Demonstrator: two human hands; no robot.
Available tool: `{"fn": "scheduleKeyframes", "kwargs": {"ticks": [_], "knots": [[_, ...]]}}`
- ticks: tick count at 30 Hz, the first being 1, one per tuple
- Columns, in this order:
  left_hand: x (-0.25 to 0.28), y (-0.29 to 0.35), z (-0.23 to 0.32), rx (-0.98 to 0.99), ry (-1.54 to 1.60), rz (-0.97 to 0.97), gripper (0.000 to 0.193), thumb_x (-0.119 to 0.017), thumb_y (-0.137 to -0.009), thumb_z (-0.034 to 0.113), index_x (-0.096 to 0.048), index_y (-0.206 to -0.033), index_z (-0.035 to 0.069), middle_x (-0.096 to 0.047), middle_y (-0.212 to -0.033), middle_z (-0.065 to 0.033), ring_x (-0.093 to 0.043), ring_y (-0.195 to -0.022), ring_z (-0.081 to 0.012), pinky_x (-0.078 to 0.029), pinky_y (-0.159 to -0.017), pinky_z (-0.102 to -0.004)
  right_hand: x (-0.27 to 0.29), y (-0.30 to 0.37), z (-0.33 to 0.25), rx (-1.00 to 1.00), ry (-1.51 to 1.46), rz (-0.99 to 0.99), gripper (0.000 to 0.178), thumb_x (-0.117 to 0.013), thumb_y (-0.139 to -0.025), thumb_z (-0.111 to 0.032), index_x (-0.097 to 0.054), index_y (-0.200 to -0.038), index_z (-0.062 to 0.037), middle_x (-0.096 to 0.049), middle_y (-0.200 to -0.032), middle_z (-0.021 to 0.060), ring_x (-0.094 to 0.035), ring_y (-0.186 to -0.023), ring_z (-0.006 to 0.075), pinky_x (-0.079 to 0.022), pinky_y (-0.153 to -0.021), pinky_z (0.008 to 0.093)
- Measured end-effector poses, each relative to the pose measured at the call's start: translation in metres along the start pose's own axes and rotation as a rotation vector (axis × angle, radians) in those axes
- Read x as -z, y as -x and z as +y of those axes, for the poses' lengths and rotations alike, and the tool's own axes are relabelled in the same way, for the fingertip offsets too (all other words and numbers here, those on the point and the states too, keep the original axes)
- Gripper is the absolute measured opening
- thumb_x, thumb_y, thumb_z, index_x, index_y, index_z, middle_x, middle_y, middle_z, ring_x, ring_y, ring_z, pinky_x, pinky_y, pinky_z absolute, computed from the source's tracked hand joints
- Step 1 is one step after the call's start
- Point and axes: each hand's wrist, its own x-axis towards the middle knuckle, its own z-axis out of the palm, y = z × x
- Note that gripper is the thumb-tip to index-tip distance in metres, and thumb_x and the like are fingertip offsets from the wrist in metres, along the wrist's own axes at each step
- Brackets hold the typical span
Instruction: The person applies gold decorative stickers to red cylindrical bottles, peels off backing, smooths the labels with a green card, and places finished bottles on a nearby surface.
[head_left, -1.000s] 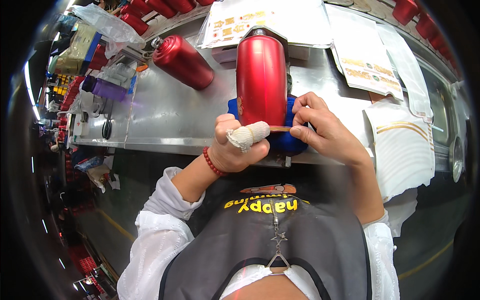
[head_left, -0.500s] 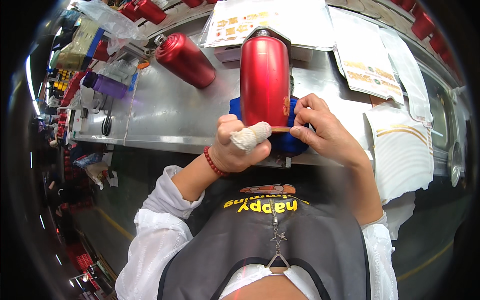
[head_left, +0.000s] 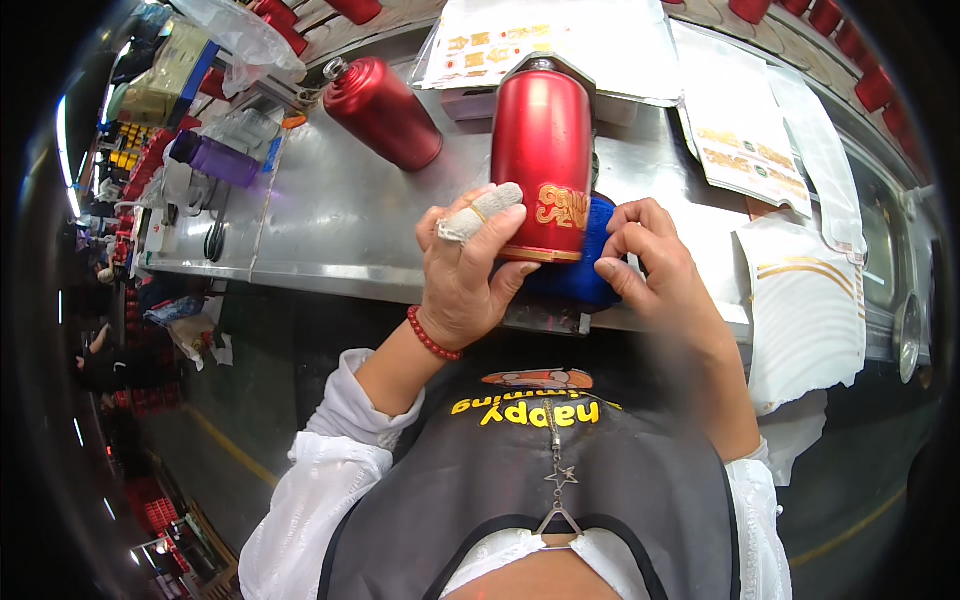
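Note:
A glossy red metal bottle [head_left: 540, 130] lies with its neck away from me, on a holder padded with blue cloth [head_left: 597, 240]. A gold decal [head_left: 563, 207] shows on its side near the base, which has a thin gold rim. My left hand [head_left: 470, 255] grips the base from the left, thumb at the rim. One finger wears a whitish cloth cover [head_left: 482, 212], and a red bead bracelet circles the wrist. My right hand [head_left: 655, 265] hovers just right of the base, over the blue cloth. Its fingers are half bent, tips slightly apart from the thumb, with nothing visible between them.
Another red bottle [head_left: 383, 113] lies on the metal table [head_left: 330, 220] to the left. Printed decal sheets [head_left: 545, 50] are behind the holder, with more sheets [head_left: 745, 150] and a striped white sheet [head_left: 800, 310] at right. A purple bottle [head_left: 215, 160] is far left.
The bottle has turned, bringing the gold decal from its right edge round to the upper face. My left hand has shifted from the base end up onto its left side. My right hand moved slightly.

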Motion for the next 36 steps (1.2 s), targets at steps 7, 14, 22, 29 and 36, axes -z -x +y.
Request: {"fn": "scheduleKeyframes", "kwargs": {"ticks": [7, 14, 22, 29, 36], "knots": [[-0.005, 0.002, 0.004, 0.447, 0.626, -0.138, 0.061, -0.063, -0.100, 0.023, -0.033, -0.148, -0.001, -0.039, -0.147, -0.0138, -0.040, -0.135, -0.0214, -0.031, -0.114, -0.0359, -0.019, -0.001, -0.008, 0.085, 0.097, 0.085, 0.020, -0.077, -0.080, -0.008, -0.059, -0.085, -0.0025, -0.052, -0.104, 0.0131, -0.051, -0.103, 0.0330, -0.044, -0.091, 0.0412], [-0.008, -0.007, 0.007, 0.438, 0.526, -0.143, 0.067, -0.066, -0.097, 0.022, -0.030, -0.150, 0.001, -0.038, -0.146, -0.0123, -0.038, -0.136, -0.0205, -0.029, -0.115, -0.0354, -0.022, -0.002, -0.007, 0.081, 0.130, 0.100, 0.021, -0.077, -0.080, -0.007, -0.058, -0.086, -0.0022, -0.052, -0.103, 0.0136, -0.051, -0.103, 0.0335, -0.044, -0.090, 0.0417], [-0.010, -0.006, -0.002, 0.454, 0.676, -0.141, 0.071, -0.068, -0.096, 0.025, -0.030, -0.150, 0.000, -0.034, -0.149, -0.0132, -0.033, -0.140, -0.0222, -0.025, -0.117, -0.0366, -0.024, -0.003, -0.005, 0.083, 0.117, 0.094, 0.021, -0.077, -0.080, -0.007, -0.057, -0.086, -0.0022, -0.052, -0.103, 0.0136, -0.050, -0.102, 0.0338, -0.043, -0.089, 0.0423], [-0.010, -0.013, -0.001, 0.466, 0.670, -0.160, 0.076, -0.069, -0.095, 0.025, -0.027, -0.152, 0.000, -0.034, -0.150, -0.0138, -0.032, -0.141, -0.0228, -0.024, -0.118, -0.0369, -0.023, -0.003, -0.007, 0.089, 0.143, 0.101, 0.022, -0.076, -0.080, -0.007, -0.056, -0.086, -0.0024, -0.052, -0.103, 0.0135, -0.050, -0.102, 0.0338, -0.044, -0.089, 0.0422], [-0.012, -0.012, -0.002, 0.470, 0.725, -0.111, 0.077, -0.073, -0.090, 0.029, -0.032, -0.150, 0.004, -0.040, -0.142, -0.0186, -0.038, -0.133, -0.0294, -0.028, -0.115, -0.0397, -0.024, -0.003, -0.006, 0.091, 0.130, 0.101, 0.021, -0.076, -0.080, -0.006, -0.056, -0.086, -0.0026, -0.052, -0.102, 0.0135, -0.051, -0.102, 0.0336, -0.043, -0.089, 0.0419]]}}
